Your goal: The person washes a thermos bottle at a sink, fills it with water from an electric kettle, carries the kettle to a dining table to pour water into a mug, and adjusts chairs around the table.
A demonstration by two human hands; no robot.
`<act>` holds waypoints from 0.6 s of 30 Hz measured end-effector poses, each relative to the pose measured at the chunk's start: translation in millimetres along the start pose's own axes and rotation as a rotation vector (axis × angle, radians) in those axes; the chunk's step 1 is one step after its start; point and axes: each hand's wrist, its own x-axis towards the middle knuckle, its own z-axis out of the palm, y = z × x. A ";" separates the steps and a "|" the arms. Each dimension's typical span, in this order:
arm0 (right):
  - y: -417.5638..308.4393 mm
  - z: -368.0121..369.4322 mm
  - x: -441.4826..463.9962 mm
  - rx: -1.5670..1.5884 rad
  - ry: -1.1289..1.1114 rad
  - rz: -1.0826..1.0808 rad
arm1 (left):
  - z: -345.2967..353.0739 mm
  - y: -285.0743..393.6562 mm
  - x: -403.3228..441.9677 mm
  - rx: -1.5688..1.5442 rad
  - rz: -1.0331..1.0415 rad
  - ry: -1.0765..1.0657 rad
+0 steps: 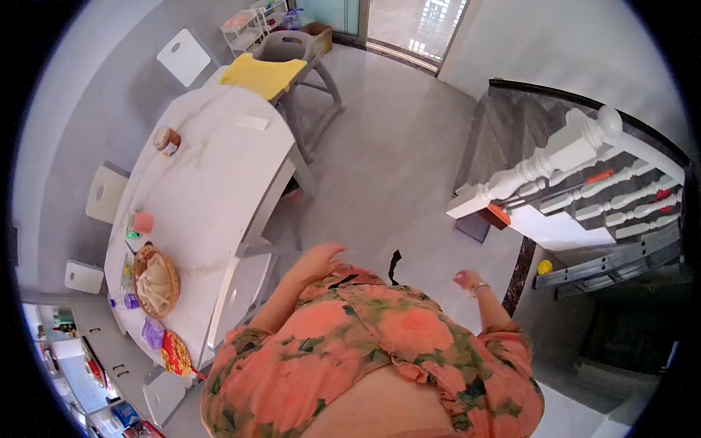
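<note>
Hands astride the floral shirt (332,321), nothing visibly held!
Left hand (320,261) loosely spread by its front, right hand (471,281) out wide, grip unclear; a careless leftward swing could clip the white chair (247,286) beside the surface (212,190).

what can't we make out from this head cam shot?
All head view:
Left hand: blurred; its palm is hidden by the hand itself.
Right hand: small and blurred, grip unclear.
Wearer's feet: hidden by the flowered shirt.
Jar: too small to read any label.
Basket: bottom hidden by its pale contents.
Doorway: cut off by the top edge.
</note>
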 end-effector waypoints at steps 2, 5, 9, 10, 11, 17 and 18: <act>11.9 -44.1 47.7 -0.121 0.062 -0.100 | -22.8 -4.0 19.3 -0.022 -0.222 -0.028; -2.8 -107.8 114.5 -0.282 0.148 -0.208 | -39.3 -45.3 42.7 0.042 -0.339 -0.017; -37.5 -158.0 219.1 0.018 0.358 -0.349 | -99.4 -75.2 105.2 -0.052 -0.555 -0.076; -81.2 -186.4 205.5 0.321 0.337 -0.079 | -113.8 -95.7 135.0 0.010 -0.502 -0.055; -84.8 -177.1 240.6 0.637 0.404 -0.060 | -128.0 -108.8 171.8 0.064 -0.452 -0.032; -108.4 -189.3 272.2 0.399 0.213 -0.146 | -255.8 -63.7 418.5 0.188 -0.085 0.023; -99.1 -185.5 283.1 0.499 0.275 -0.104 | -269.7 -58.7 460.1 0.197 0.027 0.012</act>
